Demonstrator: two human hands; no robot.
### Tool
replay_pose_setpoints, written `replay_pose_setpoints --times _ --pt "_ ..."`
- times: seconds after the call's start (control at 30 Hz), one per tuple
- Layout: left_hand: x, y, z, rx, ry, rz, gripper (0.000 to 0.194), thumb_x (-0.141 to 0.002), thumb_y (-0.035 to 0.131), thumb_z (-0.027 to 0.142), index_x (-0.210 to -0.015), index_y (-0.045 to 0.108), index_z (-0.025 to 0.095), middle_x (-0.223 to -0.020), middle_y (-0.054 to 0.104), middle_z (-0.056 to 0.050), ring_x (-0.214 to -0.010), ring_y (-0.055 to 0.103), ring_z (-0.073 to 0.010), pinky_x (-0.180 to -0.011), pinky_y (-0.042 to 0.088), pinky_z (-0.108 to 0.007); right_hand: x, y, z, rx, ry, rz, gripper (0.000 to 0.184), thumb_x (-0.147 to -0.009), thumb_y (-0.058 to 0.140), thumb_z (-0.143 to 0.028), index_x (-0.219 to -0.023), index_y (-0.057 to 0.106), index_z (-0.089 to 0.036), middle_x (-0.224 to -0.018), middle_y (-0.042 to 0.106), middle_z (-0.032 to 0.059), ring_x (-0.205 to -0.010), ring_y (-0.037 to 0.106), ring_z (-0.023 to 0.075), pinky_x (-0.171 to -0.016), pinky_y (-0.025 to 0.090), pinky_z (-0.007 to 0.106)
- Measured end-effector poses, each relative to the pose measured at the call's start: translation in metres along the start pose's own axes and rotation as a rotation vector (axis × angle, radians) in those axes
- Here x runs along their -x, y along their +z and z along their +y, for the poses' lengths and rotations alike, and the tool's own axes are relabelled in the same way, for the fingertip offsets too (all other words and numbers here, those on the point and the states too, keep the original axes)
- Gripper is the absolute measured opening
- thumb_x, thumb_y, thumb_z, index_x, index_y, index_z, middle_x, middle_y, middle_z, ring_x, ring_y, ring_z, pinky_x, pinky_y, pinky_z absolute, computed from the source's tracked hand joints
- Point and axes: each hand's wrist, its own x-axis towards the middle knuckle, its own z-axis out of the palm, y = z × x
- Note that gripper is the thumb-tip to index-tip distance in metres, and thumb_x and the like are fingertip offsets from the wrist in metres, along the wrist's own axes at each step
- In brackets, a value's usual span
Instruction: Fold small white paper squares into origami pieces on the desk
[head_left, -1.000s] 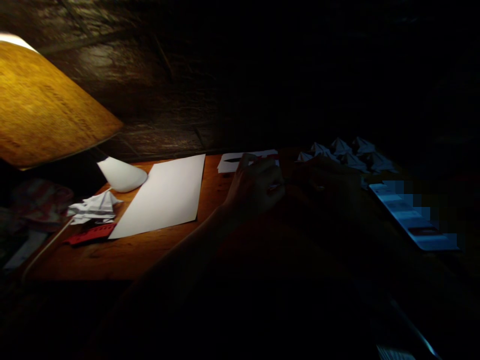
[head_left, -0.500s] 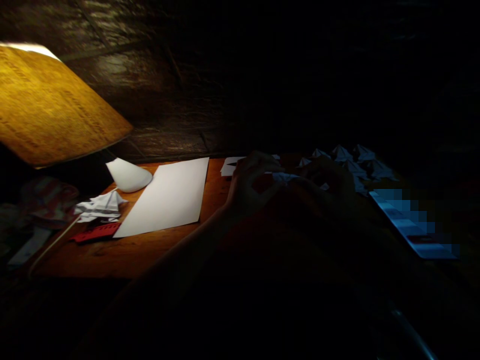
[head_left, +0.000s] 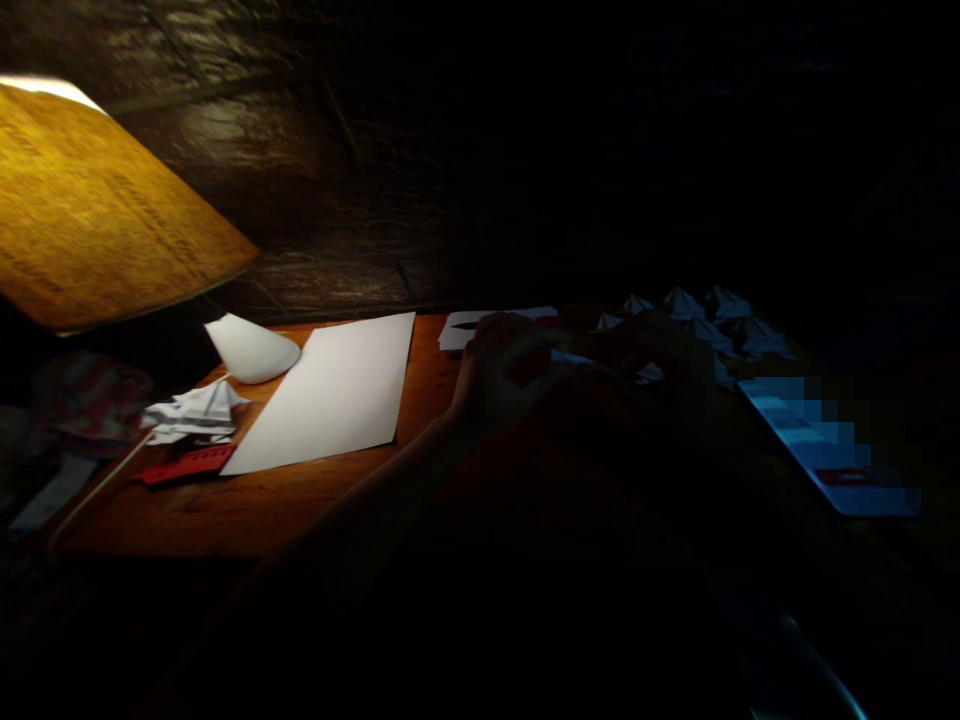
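Observation:
Deep shadow covers both hands. My left hand (head_left: 506,370) is curled with its thumb and fingers closing on the left end of a small folded paper (head_left: 574,357). My right hand (head_left: 664,365) is bent round the other end of this paper, its fingers mostly lost in the dark. Behind my left hand lie white paper pieces (head_left: 459,332) with a dark pointed shape on them. Several folded paper shapes (head_left: 701,335), peaked like small boats or stars, stand just beyond my right hand.
A large white sheet (head_left: 330,395) lies on the wooden table (head_left: 292,515). To its left are a lamp base (head_left: 255,352), a glowing lampshade (head_left: 120,215), a crumpled folded paper (head_left: 196,412) and a red object (head_left: 185,464). A lit phone-like screen (head_left: 817,440) lies at right.
The folded paper between my hands has tilted and shows less of its surface. My hands have shifted only slightly around it. The view has moved a little to the right.

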Motion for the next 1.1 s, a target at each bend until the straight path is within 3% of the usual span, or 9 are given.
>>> replay_pose_setpoints --times 0.53,0.73,0.93,1.1 --pt "-0.002 -0.001 0.0 0.013 -0.027 -0.007 0.013 -0.09 0.077 0.035 -0.085 0.075 0.024 -0.084 0.077 0.001 -0.085 0.07 -0.0177 -0.085 0.05 -0.037 -0.002 -0.007 -0.012 -0.08 0.137 -0.061 0.022 -0.093 0.07 -0.044 -0.083 0.07 -0.025 -0.088 0.07 0.0052 -0.085 0.066 0.0236 -0.074 0.05 0.039" --pt "0.0 -0.001 0.001 -0.008 -0.051 -0.033 0.014 -0.089 0.077 0.033 -0.082 0.073 0.023 -0.081 0.075 0.0 -0.084 0.068 -0.0189 -0.084 0.05 -0.037 -0.003 -0.006 -0.011 -0.074 0.101 -0.09 0.025 -0.093 0.068 -0.047 -0.082 0.068 -0.025 -0.088 0.071 0.0065 -0.082 0.066 0.0242 -0.072 0.049 0.039" --pt "-0.001 -0.004 0.001 -0.018 -0.039 -0.064 0.013 -0.087 0.078 0.028 -0.079 0.07 0.021 -0.081 0.074 -0.001 -0.084 0.068 -0.0192 -0.083 0.05 -0.037 -0.003 -0.004 -0.012 -0.087 0.069 -0.125 0.019 -0.093 0.066 -0.042 -0.094 0.069 -0.024 -0.095 0.072 0.0084 -0.084 0.067 0.0247 -0.072 0.051 0.038" --pt "-0.004 -0.005 0.001 0.061 -0.027 -0.053 0.018 -0.089 0.078 0.033 -0.078 0.07 0.02 -0.079 0.072 0.0 -0.08 0.067 -0.0171 -0.078 0.051 -0.034 -0.003 -0.007 -0.014 -0.172 0.151 -0.141 0.018 -0.094 0.067 -0.038 -0.102 0.073 -0.023 -0.096 0.075 0.0071 -0.085 0.069 0.0228 -0.074 0.053 0.036"
